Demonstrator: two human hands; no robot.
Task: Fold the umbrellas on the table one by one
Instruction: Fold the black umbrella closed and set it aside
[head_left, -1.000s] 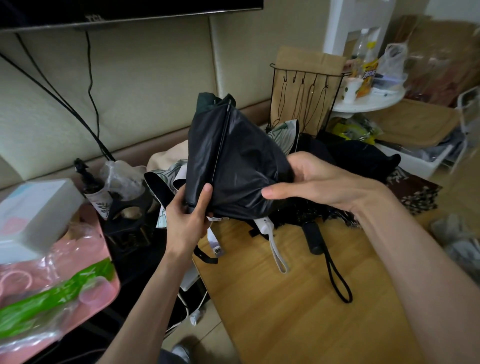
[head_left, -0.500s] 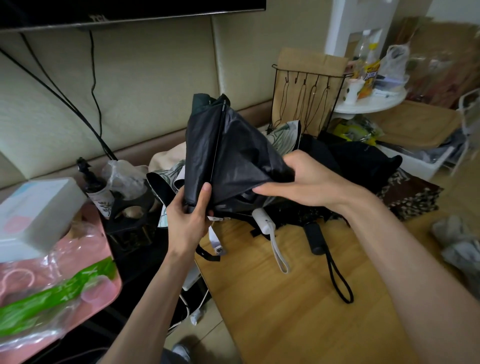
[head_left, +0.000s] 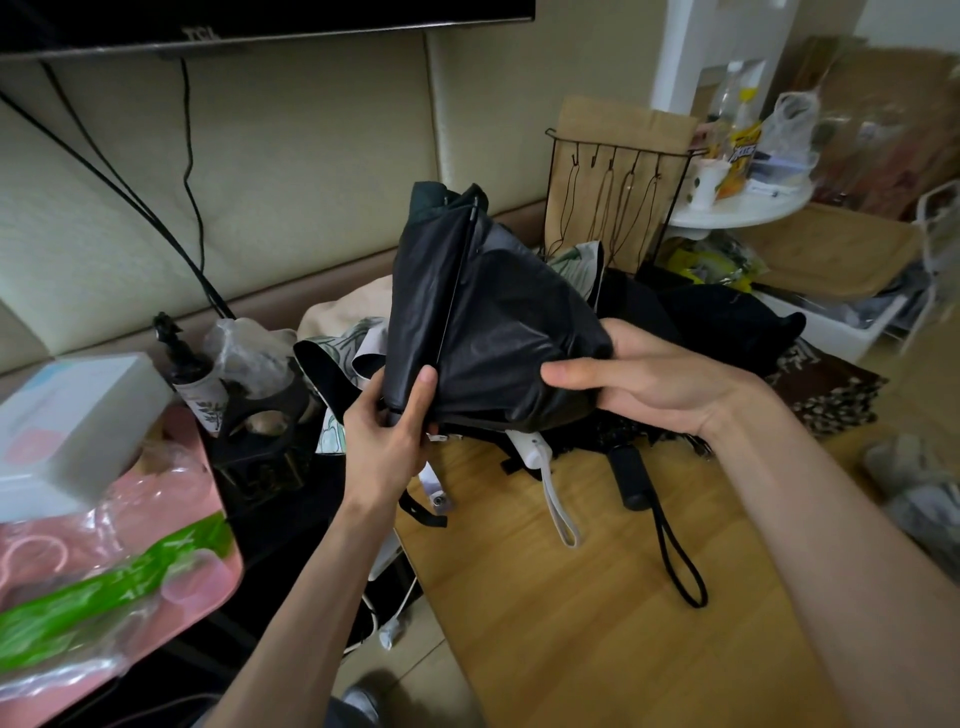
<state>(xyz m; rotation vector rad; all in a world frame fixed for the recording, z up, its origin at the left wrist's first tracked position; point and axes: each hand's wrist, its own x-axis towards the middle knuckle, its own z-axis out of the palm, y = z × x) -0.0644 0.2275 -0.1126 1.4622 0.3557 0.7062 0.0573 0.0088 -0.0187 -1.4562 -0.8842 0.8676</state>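
Wooden table (head_left: 571, 649), its bare near part below and nearer than both hands.

Left hand (head_left: 387, 452): thumb laid flat on the front of the black umbrella (head_left: 483, 322) at its lower left corner, next to a dark rib. The fingers are curled behind the cloth, so the corner is clamped between thumb and fingers.

Right hand (head_left: 649, 384): thumb stretched leftward across the lower right of the same canopy, with the fingers hidden behind a bunched fold. It is closed on the fabric.

The umbrella is held up off the table and spans the gap between the two grips. Most of its loose, creased black cloth rises above both hands to a gathered top, tilted a little left. Whether its handle is among those below I cannot tell.

Just under the left grip a strap with a snap (head_left: 437, 496) hangs down. Below the space between the hands a white handle (head_left: 530, 452) lies on the table, its white loop (head_left: 563, 519) trailing toward the viewer. Under the right wrist lie a black handle (head_left: 631, 478) and its black cord loop (head_left: 680, 566).

Behind the left grip is a leaf-print umbrella (head_left: 332, 353). Behind the right grip is a heap of dark umbrellas (head_left: 727, 317).

Farther back, above the right hand, a wire rack (head_left: 618, 208) stands before a brown paper bag (head_left: 623, 135).
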